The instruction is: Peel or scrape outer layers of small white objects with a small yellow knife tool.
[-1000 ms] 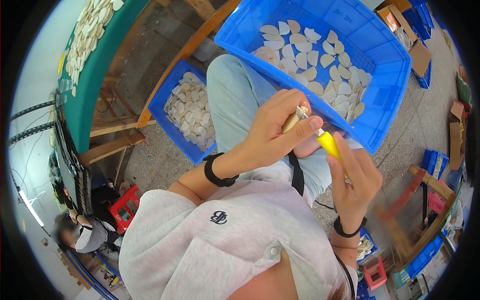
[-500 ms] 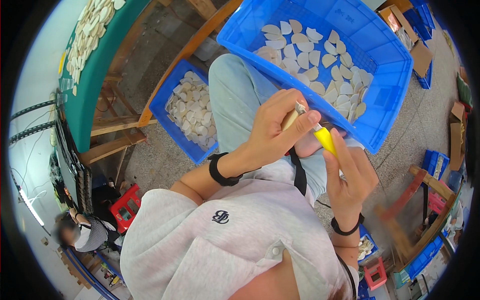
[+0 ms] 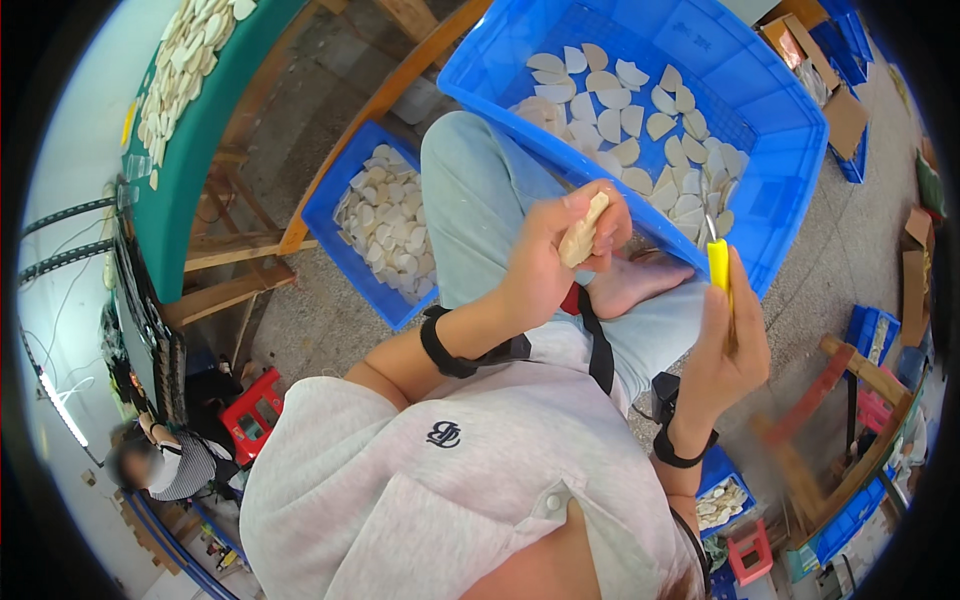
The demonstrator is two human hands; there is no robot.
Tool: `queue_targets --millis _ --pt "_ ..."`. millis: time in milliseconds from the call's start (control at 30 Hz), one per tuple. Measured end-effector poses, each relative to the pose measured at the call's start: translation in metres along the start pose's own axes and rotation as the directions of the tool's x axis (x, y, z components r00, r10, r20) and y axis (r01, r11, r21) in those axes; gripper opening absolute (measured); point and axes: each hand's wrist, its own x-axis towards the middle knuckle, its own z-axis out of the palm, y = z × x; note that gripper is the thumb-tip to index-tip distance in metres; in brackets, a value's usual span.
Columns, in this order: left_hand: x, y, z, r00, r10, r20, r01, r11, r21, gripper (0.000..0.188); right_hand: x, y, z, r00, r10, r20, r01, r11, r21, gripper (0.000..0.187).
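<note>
My left hand [image 3: 540, 260] is closed round a small cream-coloured piece [image 3: 583, 232] with an uneven, cut-looking surface, held up between thumb and fingers. Its material cannot be told. To the right, my right hand [image 3: 728, 345] grips a knife-like tool with a yellow handle [image 3: 718, 265] and a short, thin metal blade, pointing away from me. The two hands are apart, and the blade does not touch the piece. Just beyond them stands a large blue crate [image 3: 640, 200] with pale half-round pieces [image 3: 625, 152] scattered on its bottom.
Left of my knee, a smaller blue bin [image 3: 325, 225] is full of pale pieces. More pieces [image 3: 185, 70] lie on a green-topped table [image 3: 225, 100] at the far left. A red stool [image 3: 250, 415] and a seated person [image 3: 180, 465] are at lower left.
My right hand has drawn the yellow-handled tool away from the piece, to the right, and tipped its blade upright. My left hand has turned, showing more of the piece.
</note>
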Motion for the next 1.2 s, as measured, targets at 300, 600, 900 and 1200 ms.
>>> queue_targets --millis 300,600,900,1200 --pt "0.008 0.010 -0.003 0.961 -0.227 0.158 0.262 0.930 -0.259 0.039 -0.004 0.004 -0.009 0.995 0.094 0.026 -0.095 0.994 0.050 0.027" --pt "0.007 0.016 0.004 0.936 -0.305 0.175 0.348 0.869 -0.351 0.051 -0.006 0.007 -0.011 0.993 0.112 0.023 -0.113 0.992 0.048 0.028" --pt "0.000 0.012 0.014 0.997 0.049 0.056 -0.068 0.907 0.417 0.025 0.004 -0.002 -0.013 0.960 -0.175 0.221 0.169 0.985 0.043 0.033" --pt "-0.004 0.011 0.012 0.988 0.128 0.080 -0.151 0.816 0.558 0.024 0.007 0.000 -0.013 0.923 -0.257 0.286 0.262 0.965 0.024 0.040"
